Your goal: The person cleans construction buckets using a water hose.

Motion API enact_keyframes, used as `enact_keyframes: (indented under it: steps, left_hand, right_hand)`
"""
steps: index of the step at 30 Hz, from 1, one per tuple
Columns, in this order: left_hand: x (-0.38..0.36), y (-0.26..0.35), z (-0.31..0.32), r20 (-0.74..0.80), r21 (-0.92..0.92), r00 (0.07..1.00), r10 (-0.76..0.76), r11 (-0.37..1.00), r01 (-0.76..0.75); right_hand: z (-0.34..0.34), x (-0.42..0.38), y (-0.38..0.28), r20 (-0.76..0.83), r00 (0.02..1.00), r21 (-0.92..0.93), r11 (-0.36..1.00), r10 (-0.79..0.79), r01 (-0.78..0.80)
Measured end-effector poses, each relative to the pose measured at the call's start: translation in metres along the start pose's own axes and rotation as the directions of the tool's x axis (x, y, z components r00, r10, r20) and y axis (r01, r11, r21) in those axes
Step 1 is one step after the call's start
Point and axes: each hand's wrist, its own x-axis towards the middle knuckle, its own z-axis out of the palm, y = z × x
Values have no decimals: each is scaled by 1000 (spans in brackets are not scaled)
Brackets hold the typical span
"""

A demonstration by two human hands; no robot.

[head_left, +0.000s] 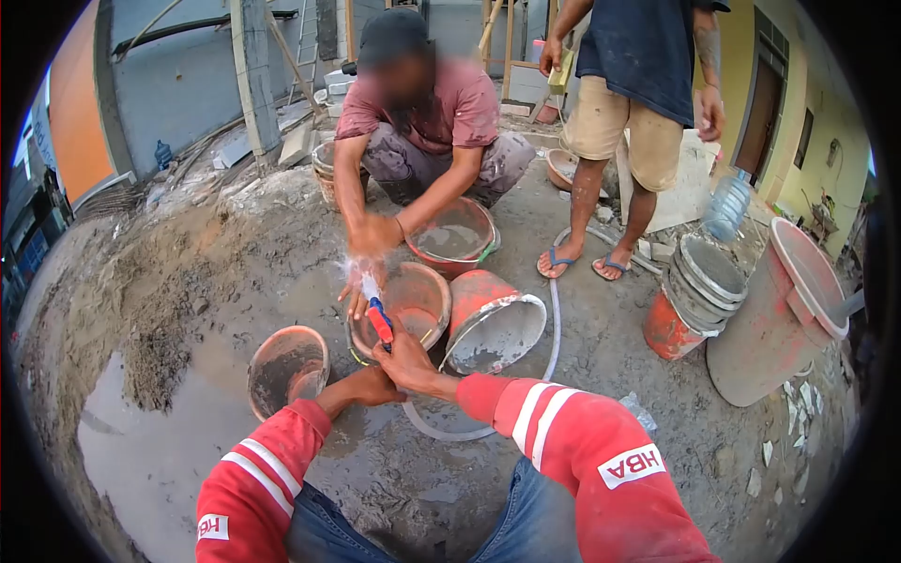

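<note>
My right hand is wrapped round a red and blue hose spray nozzle, which points away from me. Just below it, my left hand is closed where the pale hose comes out from under the fingers; its grip is partly hidden. Water sprays from the tip onto the hands of a crouching person. Under the spray stands an orange bucket with a dirty rim. An orange bucket lies tipped to its right, and another bucket leans at the left.
A bucket of murky water stands before the crouching person. Another person in sandals stands at right, beside stacked buckets and a large tilted tub. Muddy water and wet sand lie left.
</note>
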Motion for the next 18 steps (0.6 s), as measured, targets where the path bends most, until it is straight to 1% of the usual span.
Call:
enact_keyframes:
  steps: [1,2,3,5,7,8,9,11,12,13,15,16,18]
  left_hand:
    - [-8,8,-6,-1,-2,1000,2,1000,-2]
    - [-14,16,-11,119,58,991,-57,997,50]
    - [-17,19,-14,232,123,965,-121,988,94]
    - [-16,7,-9,225,117,969,-102,990,77]
    - [-17,-9,-6,215,108,971,-99,991,77]
    - [-17,-9,-8,210,125,972,-103,989,77]
    - [-18,-10,-9,204,140,973,-108,987,80]
    - [-20,-12,-9,181,117,976,-117,988,97]
    - [-19,-13,-9,173,106,979,-108,990,91]
    - [-17,-14,-8,166,95,981,-97,992,82]
    - [-16,-15,-7,165,91,981,-105,992,91]
    - [-15,-15,-6,173,85,979,-108,992,94]
    - [-14,-17,-5,163,99,982,-96,992,81]
  right_hand:
    - [1,1,-4,-28,1000,46,999,5,-4]
    - [4,3,0,-29,1000,43,999,5,-4]
    - [8,6,4,-23,998,93,994,67,-64]
    - [11,11,10,-6,993,144,982,120,-118]
    - [11,11,15,-65,996,105,993,56,-49]
    - [4,7,0,-30,994,120,988,102,-98]
    - [4,6,2,-8,996,126,988,94,-92]
    - [4,9,2,-34,993,-28,993,-112,111]
    - [3,6,-1,-20,988,27,988,-154,155]
    - [4,5,-3,-14,986,30,986,-164,164]
    - [5,4,-6,47,973,17,975,-224,223]
    - [4,3,-7,112,981,12,988,-157,157]
    - [10,2,-1,126,977,-5,985,-171,173]
